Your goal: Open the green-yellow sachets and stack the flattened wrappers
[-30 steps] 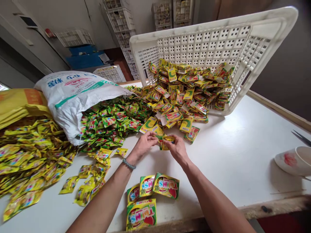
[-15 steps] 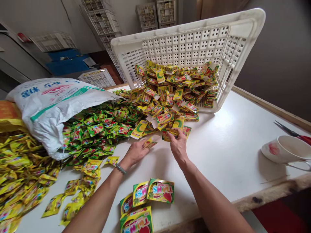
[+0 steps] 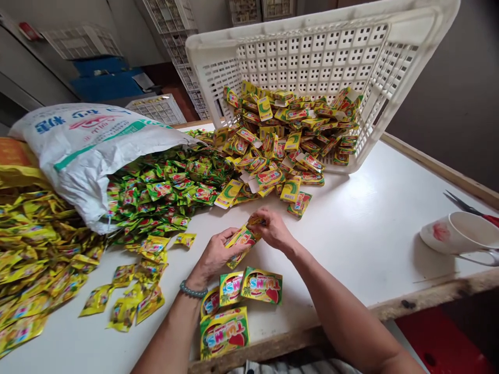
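My left hand [image 3: 217,254], with a beaded bracelet at the wrist, is wrapped round a small yellow and green candy box [image 3: 242,243] above the white table. At the box's upper end the fingers of my right hand [image 3: 276,229] are pinched together; they hide that end and any flap there. Just below my hands lie several printed "Twins" candy boxes [image 3: 262,285], some overlapping. Beyond my hands, a heap of small candy boxes [image 3: 268,143] spills from a tipped white plastic basket [image 3: 312,62].
Green candy packets [image 3: 163,187] pour from a white woven sack [image 3: 97,150] at left. Yellow packets [image 3: 42,259] are piled nearer. At right stand a white mug [image 3: 456,234] and scissors [image 3: 463,203]. A wooden edge [image 3: 409,301] borders the table's front.
My right hand has come left and towards me from the heap, meeting my left hand at the box. The box is now tilted up in my left hand. The view has shifted slightly.
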A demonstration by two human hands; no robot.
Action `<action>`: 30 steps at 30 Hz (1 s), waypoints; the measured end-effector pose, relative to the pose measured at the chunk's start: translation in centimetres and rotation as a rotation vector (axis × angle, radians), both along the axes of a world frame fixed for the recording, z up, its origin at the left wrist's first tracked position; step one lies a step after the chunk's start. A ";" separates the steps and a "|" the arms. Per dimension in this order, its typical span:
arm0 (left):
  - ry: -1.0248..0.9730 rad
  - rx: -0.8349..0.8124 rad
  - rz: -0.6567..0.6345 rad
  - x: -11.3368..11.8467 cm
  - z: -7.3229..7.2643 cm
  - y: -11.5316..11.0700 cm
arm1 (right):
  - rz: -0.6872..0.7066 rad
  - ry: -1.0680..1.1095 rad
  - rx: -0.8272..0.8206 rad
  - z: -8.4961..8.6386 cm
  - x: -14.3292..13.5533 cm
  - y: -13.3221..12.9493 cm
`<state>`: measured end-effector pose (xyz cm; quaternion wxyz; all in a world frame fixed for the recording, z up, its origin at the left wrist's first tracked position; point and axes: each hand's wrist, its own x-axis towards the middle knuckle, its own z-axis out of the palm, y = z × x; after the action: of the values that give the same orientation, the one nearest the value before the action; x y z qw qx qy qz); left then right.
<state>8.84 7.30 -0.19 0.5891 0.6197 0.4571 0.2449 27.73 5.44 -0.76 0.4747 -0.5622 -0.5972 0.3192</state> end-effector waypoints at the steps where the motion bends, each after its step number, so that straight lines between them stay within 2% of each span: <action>1: -0.004 -0.025 0.001 0.1 0.1 0.0 | -0.004 -0.014 0.007 0.0 -0.2 0.0; 7: -0.098 -0.241 -0.030 -0.5 1.4 0.1 | 0.018 0.016 0.064 0.2 -0.7 -0.1; 10: -0.151 -0.317 -0.057 -1.1 1.7 0.1 | 0.041 -0.040 0.109 0.2 -1.0 -0.2; 14: -0.233 -0.341 -0.014 -1.4 1.4 0.0 | 0.041 -0.096 0.156 0.2 -2.0 -0.7; 17: -0.263 -0.315 0.056 -1.1 0.9 0.1 | 0.068 -0.014 0.151 0.5 -2.0 -1.0; 21: -0.265 -0.194 0.168 -0.5 0.3 0.2 | -0.106 0.059 0.113 0.5 -1.7 -1.1; 24: -0.237 -0.150 0.193 -0.4 0.2 0.3 | -0.112 0.001 0.063 0.0 -2.0 -1.0; 26: -0.261 -0.193 0.225 -0.5 0.2 0.3 | -0.111 0.045 0.055 -0.3 -2.1 -0.9; 30: -0.308 -0.317 0.219 -0.5 0.6 0.1 | -0.233 0.267 0.063 -0.8 -2.0 -0.5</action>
<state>8.37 7.43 0.41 0.7115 0.4217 0.4592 0.3241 25.71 4.95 -1.53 0.6009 -0.5651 -0.4694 0.3151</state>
